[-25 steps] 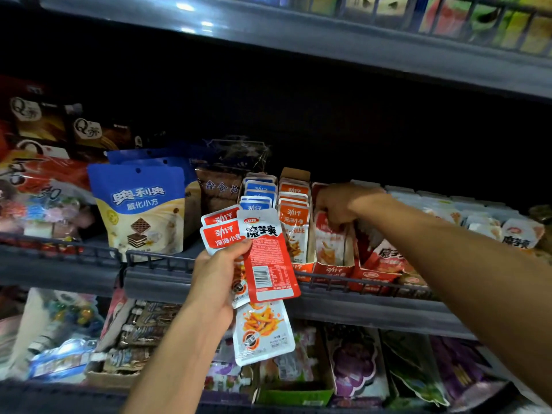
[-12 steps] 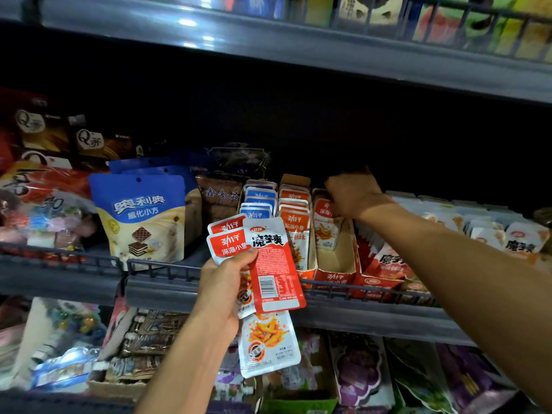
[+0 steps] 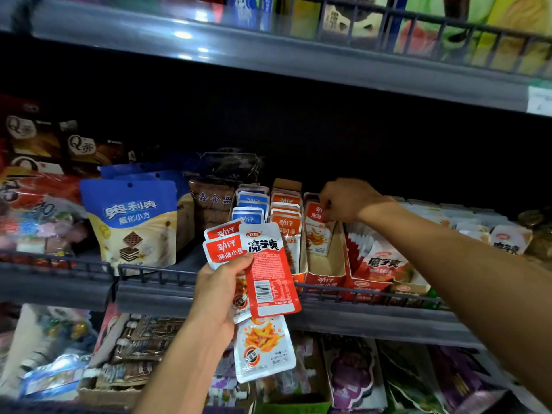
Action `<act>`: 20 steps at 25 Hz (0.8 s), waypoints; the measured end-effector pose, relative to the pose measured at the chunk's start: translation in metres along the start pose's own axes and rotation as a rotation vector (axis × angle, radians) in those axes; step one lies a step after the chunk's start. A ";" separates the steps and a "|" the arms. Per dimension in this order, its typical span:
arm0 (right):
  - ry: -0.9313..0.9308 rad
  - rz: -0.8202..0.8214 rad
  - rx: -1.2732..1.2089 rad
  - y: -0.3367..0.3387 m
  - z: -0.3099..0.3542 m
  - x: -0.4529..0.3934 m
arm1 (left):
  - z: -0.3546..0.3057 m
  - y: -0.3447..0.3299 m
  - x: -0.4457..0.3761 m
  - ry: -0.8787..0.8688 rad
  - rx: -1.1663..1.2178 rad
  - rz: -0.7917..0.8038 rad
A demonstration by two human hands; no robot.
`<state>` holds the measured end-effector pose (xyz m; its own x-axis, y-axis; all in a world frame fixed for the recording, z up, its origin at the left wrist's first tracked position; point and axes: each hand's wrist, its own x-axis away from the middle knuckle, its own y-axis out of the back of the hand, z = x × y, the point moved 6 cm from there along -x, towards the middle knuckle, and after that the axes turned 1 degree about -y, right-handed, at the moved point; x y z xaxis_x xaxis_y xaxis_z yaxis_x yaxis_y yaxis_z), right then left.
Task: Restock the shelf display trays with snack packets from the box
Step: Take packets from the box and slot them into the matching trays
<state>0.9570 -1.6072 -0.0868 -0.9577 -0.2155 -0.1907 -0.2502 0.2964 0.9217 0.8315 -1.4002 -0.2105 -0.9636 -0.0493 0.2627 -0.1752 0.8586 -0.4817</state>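
I see a blue Oreo wafer pouch point(image 3: 131, 225) standing far left on the shelf rail point(image 3: 167, 274). Next, my left hand point(image 3: 219, 294) grips a fan of small snack packets point(image 3: 270, 270), thumb across their fronts, before the rail. Behind stand the blue-packet tray point(image 3: 249, 206) and orange-packet tray point(image 3: 285, 213). Rightmost, my right hand point(image 3: 348, 200) pinches one orange fish packet point(image 3: 318, 231) upright in the nearly bare cardboard display tray point(image 3: 327, 268).
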 end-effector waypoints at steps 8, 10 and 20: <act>0.037 -0.252 -0.289 0.055 0.034 0.062 | 0.001 -0.021 0.008 -0.022 0.016 0.066; 0.069 -0.210 -0.544 0.064 0.046 0.102 | 0.002 -0.035 0.016 -0.048 0.025 0.100; -0.141 0.140 -1.581 -0.008 0.037 0.212 | 0.030 -0.092 0.066 -0.120 -0.013 0.281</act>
<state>0.7509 -1.6206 -0.1472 -0.9868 -0.1604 -0.0235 0.1443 -0.9351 0.3238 0.7782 -1.4978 -0.1745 -0.9911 0.1317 0.0192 0.1036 0.8537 -0.5104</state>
